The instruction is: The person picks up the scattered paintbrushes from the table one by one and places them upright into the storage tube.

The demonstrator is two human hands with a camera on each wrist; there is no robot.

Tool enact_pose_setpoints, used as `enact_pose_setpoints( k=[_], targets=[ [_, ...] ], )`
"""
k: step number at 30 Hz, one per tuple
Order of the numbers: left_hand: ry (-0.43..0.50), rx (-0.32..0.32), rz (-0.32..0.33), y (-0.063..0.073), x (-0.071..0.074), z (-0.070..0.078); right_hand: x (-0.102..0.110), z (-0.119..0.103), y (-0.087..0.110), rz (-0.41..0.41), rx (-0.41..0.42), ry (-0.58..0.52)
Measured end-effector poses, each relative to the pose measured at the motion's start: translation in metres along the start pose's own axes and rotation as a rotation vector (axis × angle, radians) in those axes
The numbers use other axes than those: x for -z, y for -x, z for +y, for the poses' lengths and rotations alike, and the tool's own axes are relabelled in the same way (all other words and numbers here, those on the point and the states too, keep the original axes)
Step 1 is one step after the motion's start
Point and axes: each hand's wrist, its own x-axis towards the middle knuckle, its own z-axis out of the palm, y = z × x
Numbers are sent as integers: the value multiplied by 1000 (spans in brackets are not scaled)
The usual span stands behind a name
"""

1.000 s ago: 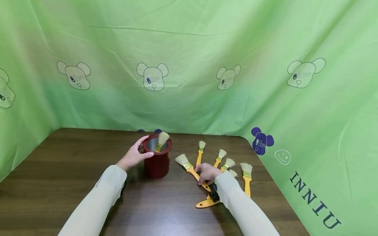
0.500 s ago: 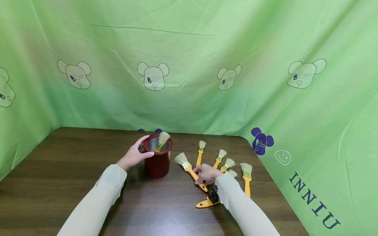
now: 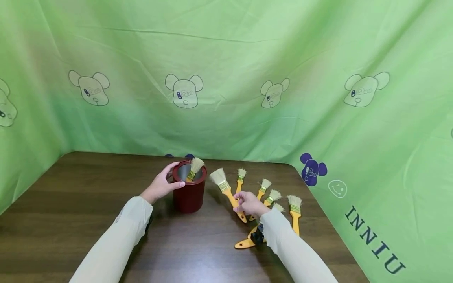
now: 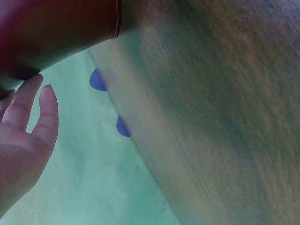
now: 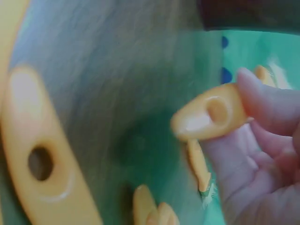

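The right hand (image 3: 249, 203), in the head view, pinches a yellow-handled, pale-bristled paintbrush (image 3: 228, 194) above the brown wood-grain table (image 3: 88, 212), near a dark-red cylindrical container (image 3: 189, 197) gripped by the left hand (image 3: 163, 186). In the left wrist view, fingers (image 4: 23, 102) touch the container; in the right wrist view, the paintbrush's holed handle end (image 5: 194, 123) protrudes.

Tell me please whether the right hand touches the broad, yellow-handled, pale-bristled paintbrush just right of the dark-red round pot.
Touching. The right wrist view shows it: the right hand pinches the paintbrush by its handle, from both sides.
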Motion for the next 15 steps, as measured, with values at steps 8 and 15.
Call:
enact_pose_setpoints(
  k=[8, 15],
  targets=[
    [-16, -12, 16, 2, 1, -1, 0, -18, -2, 179, 125, -371],
    [-30, -22, 18, 1, 1, -1, -6, -39, -7, 359, 241, -496]
  ],
)
